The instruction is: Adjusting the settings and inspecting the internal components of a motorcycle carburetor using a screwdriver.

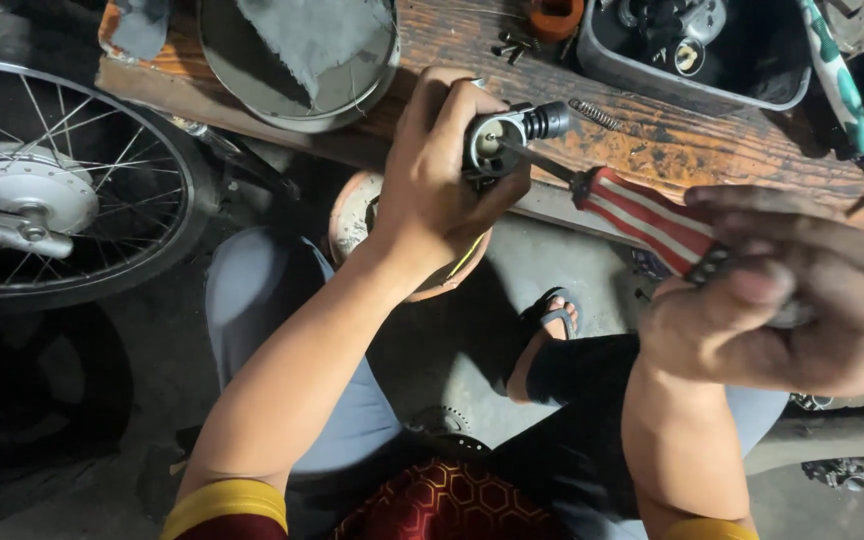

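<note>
1. While the left hand [442, 190] wraps tight around a small metal part [497, 143], thumb and fingers clamped on its body, the part is held up just off the edge of the wooden surface [652, 140], above the person's lap
2. Closed around the screwdriver [642, 222], the right hand [792, 300] grips the red-and-white striped handle; it is blurred, so the exact finger placement cannot be told. The shaft runs up and left, its tip inside the round open end of the part
3. By its look the part is stiff, cast metal, small but dense, likely greasy and so slippery; a full-palm hold around the barrel, as here, seems the safest place to take it, clear of the dark knob at its right end
4. The screwdriver's ribbed handle should hold well even with oily fingers; the thin shaft could skid out of the opening if it is pushed at an angle
5. A spring [594, 113] lies on the surface just beside the part, and loose screws [512, 45] a little further up; both are light and apt to roll
6. Beyond them stand a grey tray [692, 85] of parts and a round pan [297, 60] with a rag in it
7. Left of the knees stands a spoked wheel [52, 180]
</note>
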